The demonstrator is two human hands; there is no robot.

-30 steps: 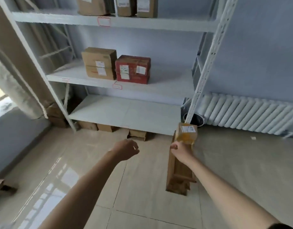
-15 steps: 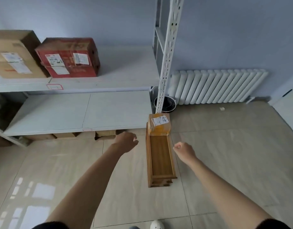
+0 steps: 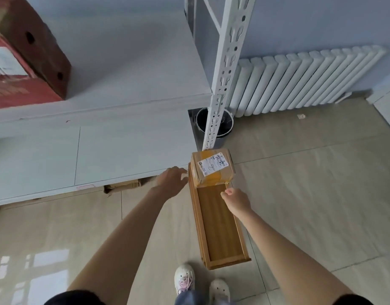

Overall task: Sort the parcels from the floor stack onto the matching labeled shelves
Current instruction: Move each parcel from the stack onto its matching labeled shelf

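A small brown parcel [image 3: 212, 167] with yellow tape and a white label sits on the far end of a long wooden box [image 3: 218, 225] that stands on the floor. My left hand [image 3: 172, 181] reaches toward the parcel's left side with fingers spread, just short of it. My right hand [image 3: 234, 200] hovers over the wooden box just below the parcel, fingers loosely curled, holding nothing. A red parcel [image 3: 24, 62] stands on the white middle shelf [image 3: 123, 84] at upper left.
The white lower shelf [image 3: 90, 150] runs along the left, with flattened cardboard [image 3: 121, 186] under it. A white perforated rack post [image 3: 222, 84] rises behind the parcel, a black bucket [image 3: 226, 126] at its foot. A white radiator [image 3: 299, 82] lines the wall. My shoes [image 3: 200, 282] stand below.
I have stepped closer and tilted my view down. Both hands have moved nearer the small parcel, and the left hand's fingers have spread open.
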